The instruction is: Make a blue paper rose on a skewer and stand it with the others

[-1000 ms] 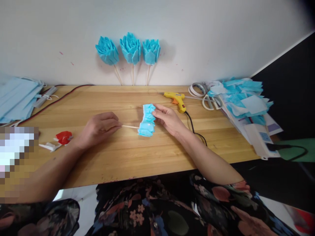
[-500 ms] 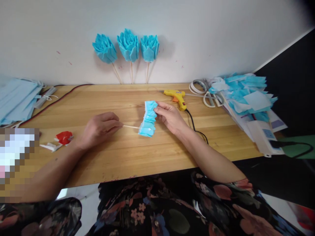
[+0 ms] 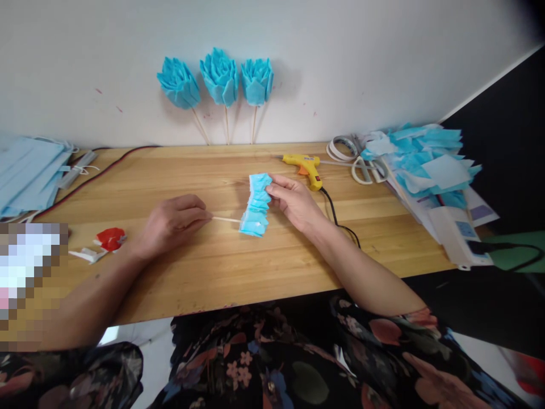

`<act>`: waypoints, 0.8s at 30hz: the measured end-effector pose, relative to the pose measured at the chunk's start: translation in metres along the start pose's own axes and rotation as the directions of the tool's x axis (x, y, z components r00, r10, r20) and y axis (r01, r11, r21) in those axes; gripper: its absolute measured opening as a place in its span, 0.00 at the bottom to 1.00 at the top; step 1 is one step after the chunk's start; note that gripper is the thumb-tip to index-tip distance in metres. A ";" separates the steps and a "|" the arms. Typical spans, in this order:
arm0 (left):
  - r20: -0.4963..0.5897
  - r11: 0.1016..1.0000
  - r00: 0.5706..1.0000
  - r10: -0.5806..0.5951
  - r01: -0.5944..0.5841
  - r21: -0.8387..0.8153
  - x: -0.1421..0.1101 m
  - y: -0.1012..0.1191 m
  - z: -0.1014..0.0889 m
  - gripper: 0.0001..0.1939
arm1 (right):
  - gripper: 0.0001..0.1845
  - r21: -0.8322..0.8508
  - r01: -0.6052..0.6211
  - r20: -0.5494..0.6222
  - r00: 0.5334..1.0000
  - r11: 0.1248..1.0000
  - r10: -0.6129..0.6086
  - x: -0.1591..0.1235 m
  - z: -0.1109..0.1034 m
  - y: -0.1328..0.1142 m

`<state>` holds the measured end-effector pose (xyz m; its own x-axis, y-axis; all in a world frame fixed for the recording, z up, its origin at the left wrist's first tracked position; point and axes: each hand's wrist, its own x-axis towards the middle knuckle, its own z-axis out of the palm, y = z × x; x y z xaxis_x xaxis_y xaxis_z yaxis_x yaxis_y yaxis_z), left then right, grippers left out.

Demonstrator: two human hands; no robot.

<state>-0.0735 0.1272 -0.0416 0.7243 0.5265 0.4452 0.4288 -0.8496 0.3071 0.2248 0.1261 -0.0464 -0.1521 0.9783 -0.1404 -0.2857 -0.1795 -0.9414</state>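
Note:
My left hand (image 3: 176,224) is closed, pinching the end of a thin wooden stick (image 3: 226,219) above the table. The stick's other end meets the lower left edge of a pleated blue fabric strip (image 3: 258,204); how the two are joined there cannot be made out. My right hand (image 3: 293,200) pinches the strip's upper right edge between thumb and fingers. The strip hangs slightly tilted, with zigzag folds along its right side. Just beyond my right hand lies a yellow glue gun (image 3: 313,170), nozzle pointing left.
Three blue flowers on sticks (image 3: 219,79) lean against the wall. Rightward are a tape roll (image 3: 342,149), scissors (image 3: 366,173), a pile of blue pieces (image 3: 426,162) and a white power strip (image 3: 460,238). Face masks (image 3: 32,170) and a red wrapper (image 3: 111,239) lie on the left.
My right hand has moved slightly up and away with the strip's upper end, so the strip is stretched a little longer. The left hand stays nearly still. The view has shifted slightly.

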 end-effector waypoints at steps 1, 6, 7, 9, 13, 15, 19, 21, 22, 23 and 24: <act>-0.006 1.000 1.000 0.016 -0.016 0.009 0.000 0.000 0.000 0.08 | 0.13 0.008 0.000 -0.002 1.000 1.000 0.000 0.000 0.000 0.000; -0.019 0.998 0.998 0.053 -0.052 0.042 0.001 -0.001 0.001 0.08 | 0.13 0.049 0.002 0.021 1.000 0.999 -0.003 0.000 0.001 -0.001; -0.017 0.998 0.999 0.050 -0.049 0.043 0.001 0.000 0.000 0.08 | 0.13 0.047 0.000 0.020 1.000 0.999 -0.001 0.000 0.001 -0.001; -0.014 0.998 0.999 0.037 -0.036 0.041 0.001 0.000 0.000 0.10 | 0.14 0.037 -0.007 0.012 1.000 0.999 0.007 0.000 0.000 0.000; -0.012 0.999 1.000 0.001 -0.001 0.033 0.001 0.001 0.001 0.11 | 0.17 0.028 -0.014 0.004 1.000 1.000 0.014 -0.001 0.000 0.000; -0.011 1.000 1.000 -0.001 0.002 0.031 0.001 0.001 0.001 0.11 | 0.18 0.026 -0.016 0.000 1.000 1.000 0.016 -0.001 0.000 0.000; -0.013 1.000 1.000 -0.006 0.006 0.018 0.001 0.000 0.002 0.10 | 0.18 0.022 -0.006 0.009 1.000 1.000 0.005 -0.001 -0.001 0.001; -0.013 1.000 1.000 0.002 -0.002 0.024 0.001 0.001 0.001 0.10 | 0.18 0.023 0.002 0.015 1.000 1.000 -0.002 0.000 -0.002 0.002; -0.011 1.000 1.000 0.007 -0.007 0.031 0.002 0.001 0.001 0.10 | 0.18 0.023 0.004 0.016 1.000 1.000 -0.005 0.000 -0.002 0.002; -0.006 0.999 1.000 0.011 -0.010 0.037 0.002 0.001 0.001 0.10 | 0.17 0.020 0.006 0.019 1.000 1.000 -0.006 0.000 -0.002 0.002; -0.002 0.999 1.000 0.011 -0.011 0.043 0.002 0.002 0.000 0.10 | 0.17 0.017 0.006 0.023 1.000 1.000 -0.006 0.000 -0.002 0.002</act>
<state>-0.0711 0.1270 -0.0402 0.7277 0.5171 0.4506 0.4435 -0.8559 0.2659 0.2263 0.1258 -0.0493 -0.1725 0.9767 -0.1275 -0.3023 -0.1757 -0.9369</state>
